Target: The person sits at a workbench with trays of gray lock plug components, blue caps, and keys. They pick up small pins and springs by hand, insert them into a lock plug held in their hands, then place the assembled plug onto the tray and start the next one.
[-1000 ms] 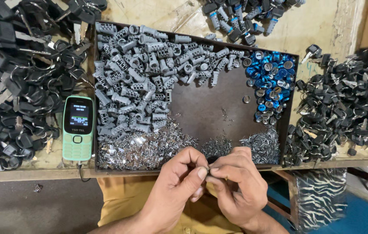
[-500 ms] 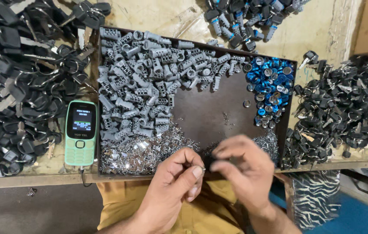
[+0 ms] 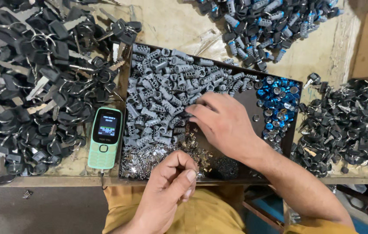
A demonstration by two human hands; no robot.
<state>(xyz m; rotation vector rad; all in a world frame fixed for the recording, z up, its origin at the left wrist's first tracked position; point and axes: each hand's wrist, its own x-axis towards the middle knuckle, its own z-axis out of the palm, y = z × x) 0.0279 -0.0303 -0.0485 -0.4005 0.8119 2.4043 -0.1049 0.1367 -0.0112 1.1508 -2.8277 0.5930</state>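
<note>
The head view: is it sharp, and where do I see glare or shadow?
Head view: mostly sharp, with even, soft light; right hand crisp over the grey cylinders; small glints on the blue caps and the metal bits; phone screen glows; dark shade under the table edge.

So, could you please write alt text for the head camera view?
A person's right hand reaches into grey plastic cylinders in a dark tray, while the left hand pinches something small. A green phone and black keys lie beside it.
</note>
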